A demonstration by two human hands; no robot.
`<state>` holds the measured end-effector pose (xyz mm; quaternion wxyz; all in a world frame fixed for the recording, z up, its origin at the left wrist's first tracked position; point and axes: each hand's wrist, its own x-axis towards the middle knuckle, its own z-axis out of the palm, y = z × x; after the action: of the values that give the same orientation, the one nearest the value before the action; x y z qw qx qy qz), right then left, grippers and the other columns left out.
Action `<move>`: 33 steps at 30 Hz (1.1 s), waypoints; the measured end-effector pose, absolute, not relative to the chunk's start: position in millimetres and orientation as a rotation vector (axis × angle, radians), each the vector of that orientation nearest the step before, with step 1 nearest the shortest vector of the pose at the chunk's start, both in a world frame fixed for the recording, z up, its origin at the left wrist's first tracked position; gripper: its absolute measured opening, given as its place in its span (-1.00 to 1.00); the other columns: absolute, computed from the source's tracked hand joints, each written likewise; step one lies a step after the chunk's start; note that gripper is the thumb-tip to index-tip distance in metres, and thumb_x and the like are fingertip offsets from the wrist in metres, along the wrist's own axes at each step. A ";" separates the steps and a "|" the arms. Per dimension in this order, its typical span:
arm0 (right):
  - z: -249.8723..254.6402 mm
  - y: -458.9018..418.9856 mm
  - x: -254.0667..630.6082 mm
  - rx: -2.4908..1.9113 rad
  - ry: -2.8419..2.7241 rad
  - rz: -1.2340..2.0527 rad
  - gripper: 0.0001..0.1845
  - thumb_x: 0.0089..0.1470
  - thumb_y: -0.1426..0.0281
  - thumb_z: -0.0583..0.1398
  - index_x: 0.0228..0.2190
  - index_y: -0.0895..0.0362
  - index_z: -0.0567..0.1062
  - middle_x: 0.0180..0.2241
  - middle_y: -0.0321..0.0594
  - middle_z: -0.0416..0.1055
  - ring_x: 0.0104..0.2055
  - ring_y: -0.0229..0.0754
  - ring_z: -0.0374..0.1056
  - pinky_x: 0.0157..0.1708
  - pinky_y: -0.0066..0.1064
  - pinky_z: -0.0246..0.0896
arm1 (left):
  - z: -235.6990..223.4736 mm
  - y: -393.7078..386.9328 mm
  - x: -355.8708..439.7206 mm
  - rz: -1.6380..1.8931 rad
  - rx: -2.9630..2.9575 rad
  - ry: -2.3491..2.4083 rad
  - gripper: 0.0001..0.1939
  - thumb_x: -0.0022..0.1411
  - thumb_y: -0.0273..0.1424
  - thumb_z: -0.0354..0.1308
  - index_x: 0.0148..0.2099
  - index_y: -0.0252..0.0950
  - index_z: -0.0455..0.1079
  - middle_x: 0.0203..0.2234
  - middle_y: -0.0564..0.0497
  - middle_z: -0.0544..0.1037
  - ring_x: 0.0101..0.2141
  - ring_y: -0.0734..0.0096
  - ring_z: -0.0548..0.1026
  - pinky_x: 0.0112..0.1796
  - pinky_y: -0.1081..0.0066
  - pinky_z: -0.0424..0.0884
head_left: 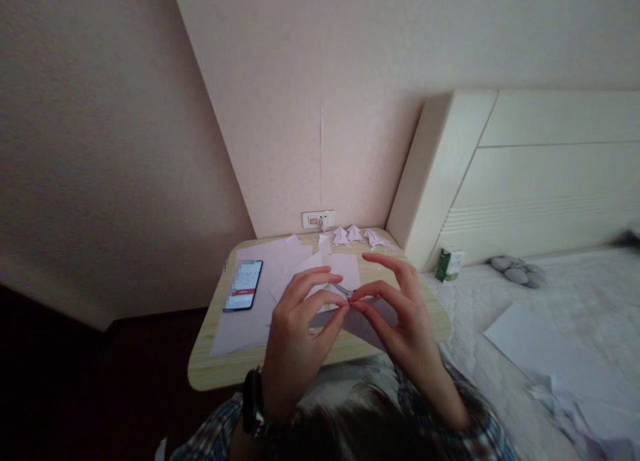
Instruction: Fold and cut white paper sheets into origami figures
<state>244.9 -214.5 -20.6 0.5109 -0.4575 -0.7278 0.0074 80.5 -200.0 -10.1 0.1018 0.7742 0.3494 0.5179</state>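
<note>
Where my left hand point(296, 320) meets my right hand point(409, 322) above the worktop point(214, 371), a slender grey tool point(343, 290) lies aslant, its long axis running from a red-marked near end toward the far left. It is narrow, seemingly metallic. Right thumb and forefinger pinch the tool, other fingers raised; left thumb and forefinger close together, on what I cannot tell. Pale paper point(366, 324) shows just below.

Left grip point(303, 321) and right grip point(407, 314) close together at paper point(367, 322) over a pale table point(213, 368)
</note>
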 end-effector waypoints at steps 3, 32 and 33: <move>-18.0 -216.9 247.1 -1.099 -1.746 0.018 -0.88 0.13 0.49 0.25 -0.37 0.01 0.48 0.05 -0.18 0.33 0.10 0.06 0.23 0.08 0.06 0.07 | -7.7 -202.4 83.6 1.518 2.275 1.010 -0.85 0.14 -0.64 0.24 -0.40 -0.30 0.48 -0.22 -0.14 0.61 -0.07 0.19 0.51 -0.03 0.22 0.44; -6.0 -220.4 285.2 -1.179 -1.549 -0.009 -0.89 0.10 0.41 0.30 -0.46 0.02 0.53 -0.06 -0.21 0.40 0.05 -0.01 0.31 0.06 -0.06 0.15 | -8.3 -199.0 42.4 1.572 2.364 1.180 -0.86 0.18 -0.57 0.25 -0.39 -0.23 0.48 -0.24 -0.01 0.59 -0.07 0.23 0.53 0.01 0.20 0.41; -6.2 -220.4 283.6 -1.175 -1.561 0.001 -0.90 0.10 0.41 0.30 -0.46 0.02 0.53 -0.06 -0.21 0.40 0.05 -0.01 0.31 0.06 -0.06 0.15 | -7.9 -199.3 40.5 1.597 2.360 1.204 -0.86 0.18 -0.56 0.25 -0.38 -0.22 0.48 -0.24 0.00 0.58 -0.08 0.24 0.54 0.02 0.19 0.41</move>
<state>283.6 -220.4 -6.2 0.5596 -0.4984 -0.6621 0.0004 40.5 -199.3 -7.9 0.0238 0.7627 0.3890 0.5161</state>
